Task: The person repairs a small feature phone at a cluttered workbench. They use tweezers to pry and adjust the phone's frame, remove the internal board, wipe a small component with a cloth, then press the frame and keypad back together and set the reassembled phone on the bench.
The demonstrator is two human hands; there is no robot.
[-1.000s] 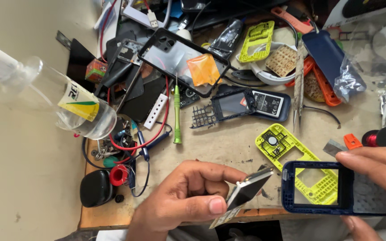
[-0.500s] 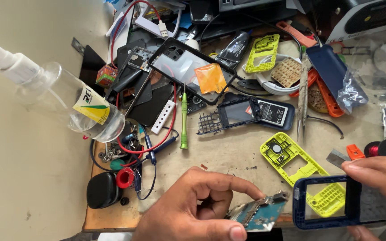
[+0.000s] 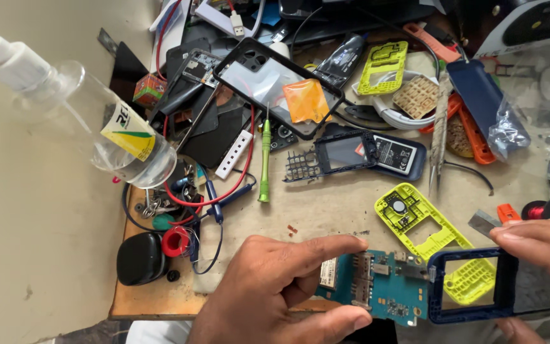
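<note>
Turned face-up since before, the teal phone circuit board point(image 3: 377, 286) sits pinched in the left hand point(image 3: 275, 293); the right hand point(image 3: 536, 245) grips the dark-blue plastic phone frame point(image 3: 472, 286).

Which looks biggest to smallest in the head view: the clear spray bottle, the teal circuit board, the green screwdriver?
1. clear spray bottle, though it sits nearest the camera
2. teal circuit board
3. green screwdriver, long but thin

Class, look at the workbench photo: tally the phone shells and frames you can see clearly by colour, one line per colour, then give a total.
Lime-yellow shells: 2, one at the top, one by the right hand
Dark blue frames: 2, one mid-bench, one in the right hand
Black frame: 1
Total: 5
</note>
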